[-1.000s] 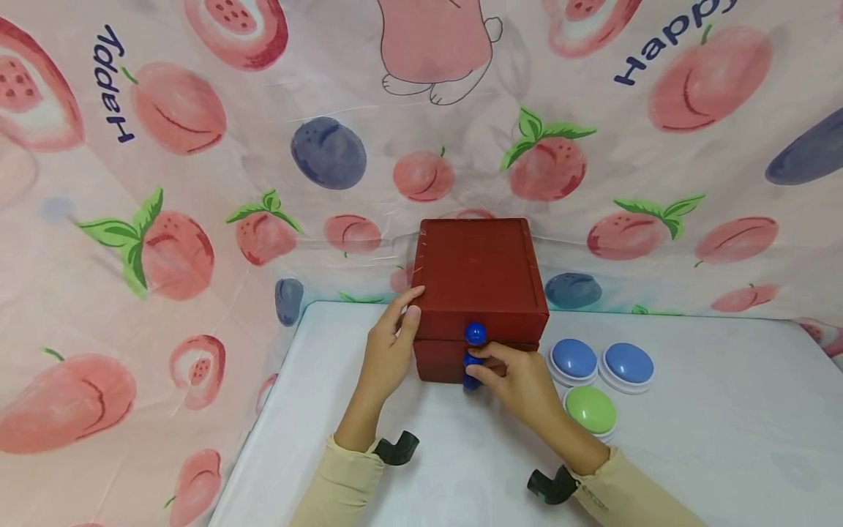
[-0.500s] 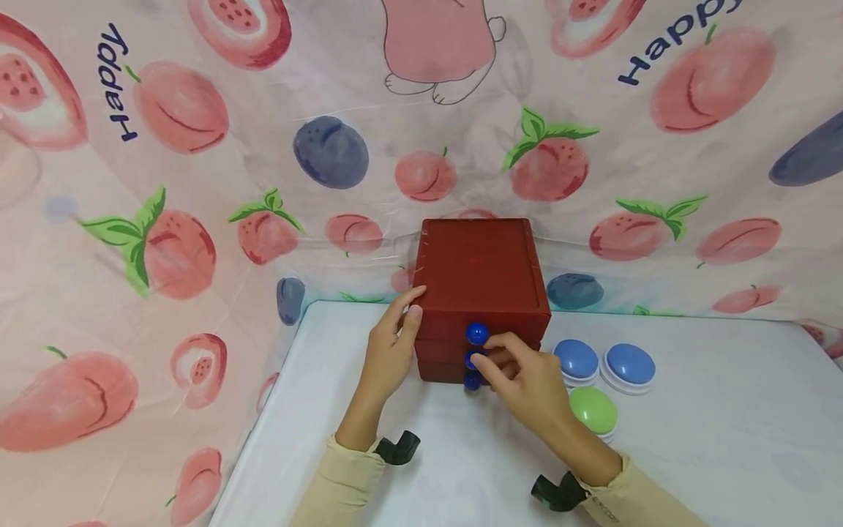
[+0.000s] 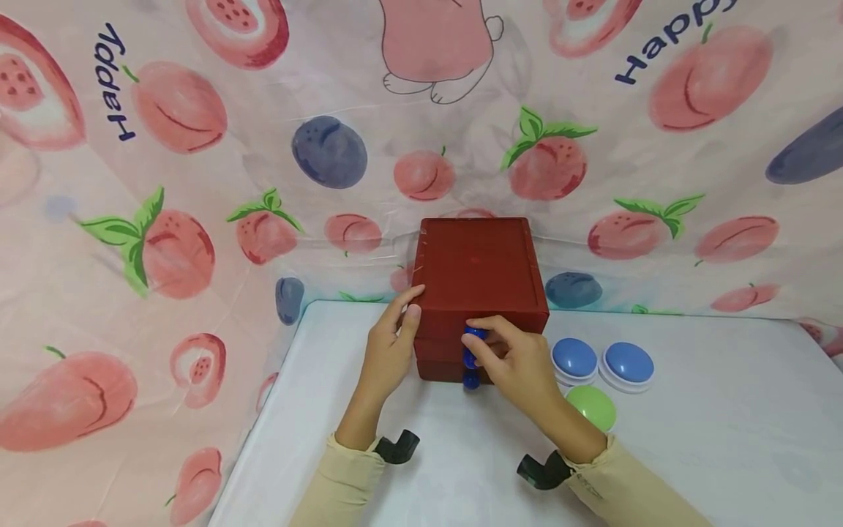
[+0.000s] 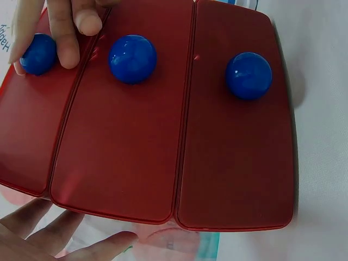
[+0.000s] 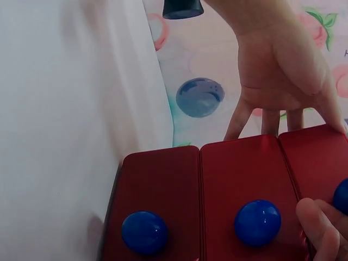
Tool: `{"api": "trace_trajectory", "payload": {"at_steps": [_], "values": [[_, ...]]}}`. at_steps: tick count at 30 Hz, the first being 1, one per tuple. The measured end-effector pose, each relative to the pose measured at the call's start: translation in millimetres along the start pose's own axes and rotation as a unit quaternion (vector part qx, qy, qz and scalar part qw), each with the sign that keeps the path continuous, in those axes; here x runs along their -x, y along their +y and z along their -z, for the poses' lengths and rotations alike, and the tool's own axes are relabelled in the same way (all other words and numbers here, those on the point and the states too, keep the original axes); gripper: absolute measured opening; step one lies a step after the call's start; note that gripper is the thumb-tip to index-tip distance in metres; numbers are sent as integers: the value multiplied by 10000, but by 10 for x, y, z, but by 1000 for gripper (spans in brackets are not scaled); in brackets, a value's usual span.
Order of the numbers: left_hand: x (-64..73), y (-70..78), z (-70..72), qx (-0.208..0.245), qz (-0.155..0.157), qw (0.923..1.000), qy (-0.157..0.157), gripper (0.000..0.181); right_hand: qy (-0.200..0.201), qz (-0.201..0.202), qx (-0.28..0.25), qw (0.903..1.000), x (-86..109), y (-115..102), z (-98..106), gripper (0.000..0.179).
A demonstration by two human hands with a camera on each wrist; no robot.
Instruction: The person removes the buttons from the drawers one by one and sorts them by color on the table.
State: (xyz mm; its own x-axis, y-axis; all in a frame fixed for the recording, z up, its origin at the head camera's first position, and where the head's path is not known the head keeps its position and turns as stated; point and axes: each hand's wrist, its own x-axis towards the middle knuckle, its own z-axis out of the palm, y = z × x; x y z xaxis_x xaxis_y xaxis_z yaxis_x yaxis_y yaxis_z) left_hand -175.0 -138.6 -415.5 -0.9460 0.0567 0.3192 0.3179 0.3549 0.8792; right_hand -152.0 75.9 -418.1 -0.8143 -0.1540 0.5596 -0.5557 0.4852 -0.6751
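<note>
A dark red box with three drawers [image 3: 474,263] stands against the patterned cloth. Each drawer front bears a round blue knob, and the three fronts look level with one another. My right hand [image 3: 523,362] pinches the top drawer knob [image 4: 39,54] between thumb and fingers, partly covering it. The middle knob [image 4: 132,58] and bottom knob [image 4: 249,76] are untouched. My left hand [image 3: 388,348] rests along the box's left side, its fingers extended against the wall, as the right wrist view shows too.
Two blue push buttons, a left one [image 3: 574,358] and a right one [image 3: 629,364], lie right of the box on the white table [image 3: 718,424]. A green push button [image 3: 593,408] sits before them, partly behind my right wrist. Fruit-printed cloth [image 3: 356,88] hangs behind.
My right hand has let go of the middle knob, moved up and taken hold of the top knob. My left hand has stayed on the box's side.
</note>
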Motion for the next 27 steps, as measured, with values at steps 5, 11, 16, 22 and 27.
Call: {"api": "trace_trajectory", "payload": {"at_steps": [5, 11, 16, 22, 27], "values": [[-3, 8, 2, 7, 36, 10000, 10, 40, 128, 21, 40, 9999, -13, -21, -20, 21], [-2, 2, -2, 16, 116, 9999, 64, 39, 88, -230, -4, 9997, -15, -65, -8, 19], [-1, 13, 10, 4, 252, 9997, 14, 40, 38, -245, -48, 9997, 15, -105, 17, 19], [-4, 42, 57, 258, 437, 9985, -224, 39, -22, -235, -14, 9997, 73, -141, 46, 19], [-4, 60, 97, 612, 648, 9952, -408, 36, -66, -198, -32, 9998, 119, -185, 72, 19]]}}
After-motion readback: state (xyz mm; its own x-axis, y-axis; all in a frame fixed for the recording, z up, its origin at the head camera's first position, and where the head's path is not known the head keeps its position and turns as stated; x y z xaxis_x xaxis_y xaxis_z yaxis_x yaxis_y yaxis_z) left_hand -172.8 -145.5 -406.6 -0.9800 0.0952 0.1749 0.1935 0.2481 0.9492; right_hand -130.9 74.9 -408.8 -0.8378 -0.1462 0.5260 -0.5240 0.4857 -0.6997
